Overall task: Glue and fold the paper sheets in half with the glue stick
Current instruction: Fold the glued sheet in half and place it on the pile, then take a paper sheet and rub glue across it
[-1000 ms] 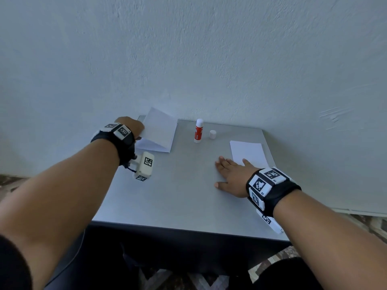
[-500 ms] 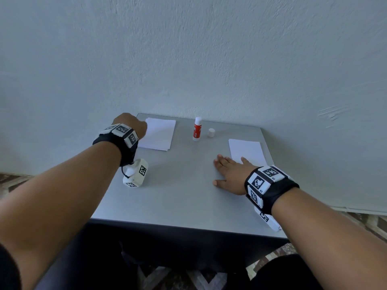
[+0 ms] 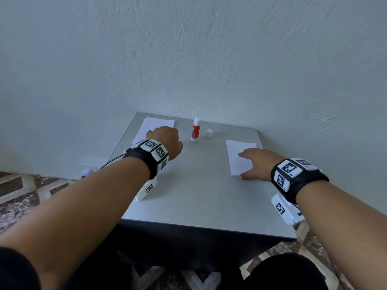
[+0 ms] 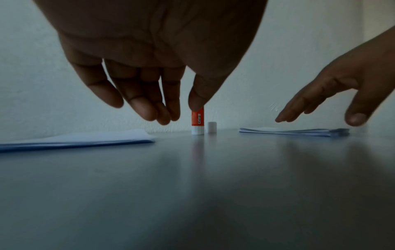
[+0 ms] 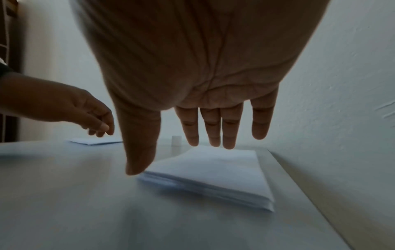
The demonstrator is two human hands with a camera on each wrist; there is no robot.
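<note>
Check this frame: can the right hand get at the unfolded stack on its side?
Probably yes. The right hand hangs open right above the paper stack, fingers straight, with nothing between them; the glue stick stands apart.

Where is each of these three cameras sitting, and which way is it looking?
Head: worn on the head, looking forward and down at the grey table and wall; both forearms, left hand and right hand show.
Left wrist: low under the left palm, facing the wall, the glue stick and cap; left fingers hang empty.
Right wrist: under the right palm, looking along straight fingers over the paper stack.
Shared: both wrist views show the cap and the other hand.
</note>
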